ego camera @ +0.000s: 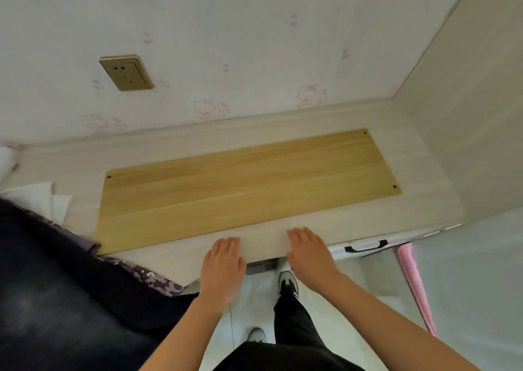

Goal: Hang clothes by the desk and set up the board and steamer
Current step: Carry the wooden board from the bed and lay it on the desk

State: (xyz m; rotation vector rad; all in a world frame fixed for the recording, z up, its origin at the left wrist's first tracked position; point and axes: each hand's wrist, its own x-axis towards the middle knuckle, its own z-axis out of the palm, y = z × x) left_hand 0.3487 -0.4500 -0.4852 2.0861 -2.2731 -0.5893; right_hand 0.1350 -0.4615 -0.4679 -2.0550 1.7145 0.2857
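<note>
Resting flat on the counter (pixel 410 215) near its front edge: left hand (pixel 223 268) and right hand (pixel 310 256), fingers (pixel 300 234) released and spread, grasping nothing. Lying along the middle of the counter, just behind both hands: wooden board (pixel 246 186). Draping over the front left corner: dark garment (pixel 56 271).
</note>
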